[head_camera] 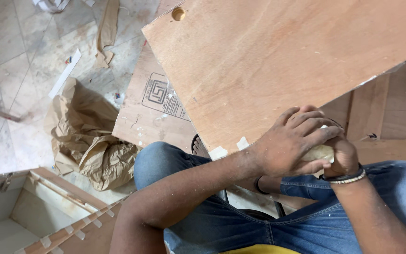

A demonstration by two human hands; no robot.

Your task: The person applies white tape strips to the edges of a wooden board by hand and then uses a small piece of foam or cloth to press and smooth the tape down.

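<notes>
Pale and off-white, a small lump (319,152) sits squeezed between the two hands just below the lower edge of the big plywood board (278,66); it may be putty or a wad of cloth, but only a sliver shows. The left hand (293,142) lies on top, its grip folded over the lump with fingers pressed together, while the right hand (343,157), wearing a beaded band at the wrist, closes on it from underneath.

Starting at the left, an open wooden drawer (34,207) with taped edges stands on the tiled floor (5,70). Next to it is a heap of crumpled brown paper (90,141), with torn strips and white scraps scattered above it. A second plywood sheet (151,108) with a printed square mark lies flat under the big board, which tilts across the upper middle and has a round hole (178,13) near its corner. That board hides most of what is behind it. Blue jeans (269,226) fill the bottom, and more wooden panels (377,113) stand at the right.
</notes>
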